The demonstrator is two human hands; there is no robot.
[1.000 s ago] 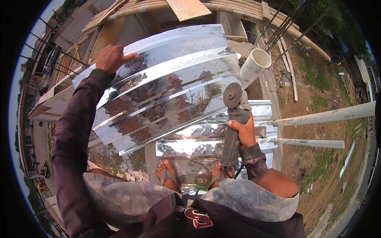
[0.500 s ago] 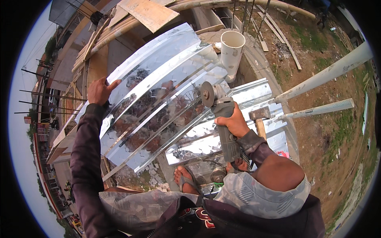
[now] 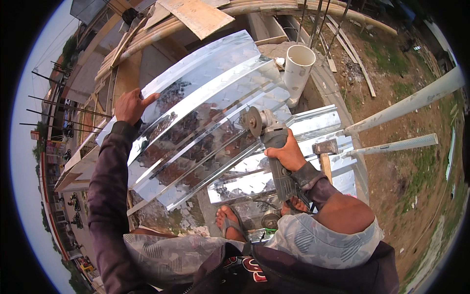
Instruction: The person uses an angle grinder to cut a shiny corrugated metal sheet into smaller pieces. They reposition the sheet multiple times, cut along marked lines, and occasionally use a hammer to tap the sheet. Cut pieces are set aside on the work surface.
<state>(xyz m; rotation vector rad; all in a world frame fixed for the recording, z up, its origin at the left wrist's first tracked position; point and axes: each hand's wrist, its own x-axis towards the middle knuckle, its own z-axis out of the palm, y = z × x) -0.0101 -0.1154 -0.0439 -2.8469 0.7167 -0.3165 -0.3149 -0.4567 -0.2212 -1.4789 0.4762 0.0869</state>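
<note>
Building site outdoors, bare earth (image 3: 396, 196) far right of the right hand (image 3: 288, 151). Metal sheet (image 3: 205, 120), ribbed, shiny: tilted, spanning from left hand (image 3: 131, 106) toward right. Left hand: closed on sheet's edge, thumb extended. Right hand: wrapped around angle grinder (image 3: 280, 172), disc ahead of fingers. Hammer (image 3: 325, 165), wooden-handled: just right of right hand. White pipe (image 3: 297, 76): beyond right hand.

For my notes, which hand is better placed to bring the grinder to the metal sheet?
Probably the right hand: it grips the grinder, while the left hand holds the metal sheet.
</note>
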